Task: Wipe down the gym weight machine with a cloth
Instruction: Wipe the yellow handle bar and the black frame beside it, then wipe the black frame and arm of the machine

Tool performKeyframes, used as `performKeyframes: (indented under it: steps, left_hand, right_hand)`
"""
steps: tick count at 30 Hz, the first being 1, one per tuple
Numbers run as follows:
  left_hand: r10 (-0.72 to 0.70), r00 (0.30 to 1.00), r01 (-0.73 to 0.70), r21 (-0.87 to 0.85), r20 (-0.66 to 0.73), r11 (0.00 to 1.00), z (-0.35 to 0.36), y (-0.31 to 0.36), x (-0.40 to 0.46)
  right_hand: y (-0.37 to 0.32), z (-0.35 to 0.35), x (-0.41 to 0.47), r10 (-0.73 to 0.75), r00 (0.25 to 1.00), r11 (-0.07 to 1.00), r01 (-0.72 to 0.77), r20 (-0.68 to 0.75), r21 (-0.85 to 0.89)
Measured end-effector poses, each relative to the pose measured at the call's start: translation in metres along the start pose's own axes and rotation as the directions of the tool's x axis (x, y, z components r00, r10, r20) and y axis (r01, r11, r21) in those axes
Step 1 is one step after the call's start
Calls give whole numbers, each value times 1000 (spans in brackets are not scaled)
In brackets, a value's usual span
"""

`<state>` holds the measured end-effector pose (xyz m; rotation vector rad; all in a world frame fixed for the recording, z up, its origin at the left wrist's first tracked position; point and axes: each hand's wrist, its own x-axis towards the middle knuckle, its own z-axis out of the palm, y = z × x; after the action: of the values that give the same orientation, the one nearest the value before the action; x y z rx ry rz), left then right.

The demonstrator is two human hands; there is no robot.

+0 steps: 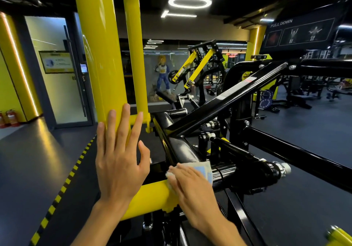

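Cloth (200, 169): pale, blue-patterned, folded. Lies on the gym weight machine (238, 101) where the horizontal yellow tube (150, 198) meets the black pivot hardware.

Right hand (192, 192) lies flat on the cloth, fingers nearly straight, pressing it against the end of the yellow tube; no curl round the fabric visible. How much cloth sits under the palm: cannot tell, hand covers it.

Left hand (120, 160) just above the yellow tube, fingers extended and spread, fingertips on the yellow upright post (102, 55); grasps nothing, appears to brace.

Beyond the tube: black angled frame bars (247, 87), chrome-capped pin (282, 169) near the cloth. Further off, other machines, grey floor (38, 160) with hazard stripe (62, 188).

Risks, judged: cloth is held by pressure only, so a stroke across the tube's rounded end could slide it off and drop it into the frame. Fingers lie near pivot joints; if the linkage moves, a pinch is possible. Loose cloth edge could snag on bolts.
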<state>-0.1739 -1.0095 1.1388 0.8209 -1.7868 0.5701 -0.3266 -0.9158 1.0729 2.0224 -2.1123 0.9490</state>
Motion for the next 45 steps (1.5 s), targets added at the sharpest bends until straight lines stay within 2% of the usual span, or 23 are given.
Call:
performKeyframes:
  steps: [4,9,13,14,16,18,20,22,24,25,27,28,29,30,31,33,34,36,38,42,45]
  left_hand:
    - [0,1000,0,-3,-4,1000,0,-1,-1]
    - [55,998,-56,30,30,998,-2,4,-4]
    - [237,949,-221,-97,206,970,7,34,-26]
    - [264,927,-229,-156,265,961,13,42,-34]
    - [235,889,-129,-278,394,952,26,56,-47]
    - [147,868,45,-370,475,928,37,64,-52]
    - [75,859,153,-394,506,906,43,71,-50]
    - [63,863,146,-367,501,919,46,78,-43]
    - [103,841,86,-318,532,944,54,85,-38]
    - [116,825,66,-298,553,952,58,89,-36]
    - [123,791,43,-255,599,966,66,95,-33]
    - [129,762,37,-242,634,970,69,97,-33]
    - [129,722,47,-234,680,971,72,98,-34]
    - [124,680,60,-223,723,973,73,99,-33]
    - [119,649,72,-216,752,974,72,98,-31]
    - [125,586,85,-214,800,973,73,97,-27]
    - [135,547,69,-206,826,976,74,98,-25]
    - [150,487,21,-183,861,983,77,101,-23]
    - [142,472,4,-163,870,987,81,105,-23]
    - [60,529,143,-159,846,977,85,108,-22]
    - [42,568,145,-151,822,978,85,109,-24]
  right_hand:
    - [-15,15,-2,-57,998,984,53,18,173]
    - [-5,1,-13,-75,996,984,65,52,168]
    - [7,-26,-18,13,994,957,-44,109,286]
    - [9,-36,-18,22,991,935,-68,134,348]
    - [11,-64,-14,73,985,879,-136,155,456]
    - [15,-101,-9,162,980,864,-198,117,463]
    - [19,-143,-7,245,966,837,-254,82,484]
    - [22,-185,-5,290,955,789,-278,67,548]
    - [30,-215,1,308,951,768,-244,-7,591]
    - [40,-224,5,293,952,807,-198,-88,556]
    - [60,-228,13,185,945,932,-81,-271,354]
    - [75,-223,16,108,950,967,-33,-293,251]
    - [88,-215,18,56,974,981,-12,-222,193]
    - [104,-203,20,55,997,983,-43,-61,180]
    - [119,-192,20,76,984,977,-106,162,184]
    - [143,-177,21,110,839,958,-232,533,168]
    - [150,-173,21,132,772,944,-289,622,158]
    - [153,-172,26,188,700,939,-333,689,82]
    - [152,-169,36,204,688,953,-304,697,21]
    - [158,-149,63,227,715,948,-317,661,16]
    - [171,-129,86,263,724,946,-324,637,-23]
